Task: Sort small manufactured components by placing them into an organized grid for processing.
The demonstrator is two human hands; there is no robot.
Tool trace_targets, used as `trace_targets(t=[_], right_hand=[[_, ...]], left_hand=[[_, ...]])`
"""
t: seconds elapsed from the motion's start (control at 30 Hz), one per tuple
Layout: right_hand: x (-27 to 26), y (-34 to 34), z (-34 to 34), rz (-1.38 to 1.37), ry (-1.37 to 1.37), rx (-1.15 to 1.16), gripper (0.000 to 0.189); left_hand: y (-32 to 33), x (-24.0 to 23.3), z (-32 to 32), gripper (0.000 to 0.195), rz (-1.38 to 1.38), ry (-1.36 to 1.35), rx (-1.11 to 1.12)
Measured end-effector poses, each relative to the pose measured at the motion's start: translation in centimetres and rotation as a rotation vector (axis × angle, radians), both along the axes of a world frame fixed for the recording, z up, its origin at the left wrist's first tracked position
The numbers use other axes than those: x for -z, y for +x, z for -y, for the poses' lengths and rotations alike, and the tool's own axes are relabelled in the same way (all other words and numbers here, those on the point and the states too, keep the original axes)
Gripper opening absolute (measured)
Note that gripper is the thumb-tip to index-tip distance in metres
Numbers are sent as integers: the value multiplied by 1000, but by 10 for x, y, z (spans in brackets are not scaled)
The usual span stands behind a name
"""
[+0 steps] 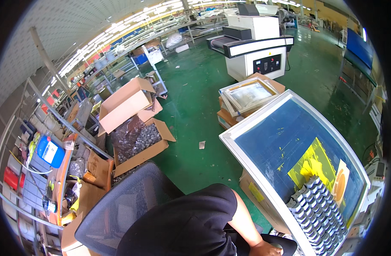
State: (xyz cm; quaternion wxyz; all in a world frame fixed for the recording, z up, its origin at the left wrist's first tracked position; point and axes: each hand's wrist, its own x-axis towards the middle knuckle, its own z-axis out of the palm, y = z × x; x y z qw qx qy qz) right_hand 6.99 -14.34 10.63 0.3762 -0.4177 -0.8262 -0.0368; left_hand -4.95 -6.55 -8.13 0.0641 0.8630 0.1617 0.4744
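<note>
My left hand (265, 249) is at the bottom edge, partly cut off, over dark cloth at my leg. Its fingers look curled, and a small pale thing shows beside them; whether it is gripped is unclear. My right hand is out of view. Close by on the right, a white-framed screen-printing screen (262, 160) with blue mesh lies tilted in view. On its near end stand several rows of small grey pieces (318, 217). Next to them are a yellow smeared patch (314, 163) and a pale card with an orange-brown oval (341, 180).
A mesh chair back (128, 204) stands behind me. Left of it, an open carton (144, 160) holds many small grey pieces. Framed screens (250, 94) are stacked on cartons. Farther off stands a white conveyor machine (253, 48). A blue jerrycan (51, 152) sits on a rack.
</note>
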Motion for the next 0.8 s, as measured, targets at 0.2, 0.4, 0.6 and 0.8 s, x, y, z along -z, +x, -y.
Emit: trace_targets(t=[0.2, 0.4, 0.6, 0.8], right_hand=[[1, 7, 23, -21, 16, 123, 40], [3, 43, -3, -40, -132, 150, 48], [11, 77, -3, -149, -187, 223, 45], [3, 104, 13, -201, -176, 372, 44]], left_hand=[[-7, -20, -1, 95, -23, -92, 93], [12, -65, -16, 83, 38, -425, 183], [37, -71, -13, 68, 82, -336, 118], [79, -78, -6, 74, 59, -383, 222]])
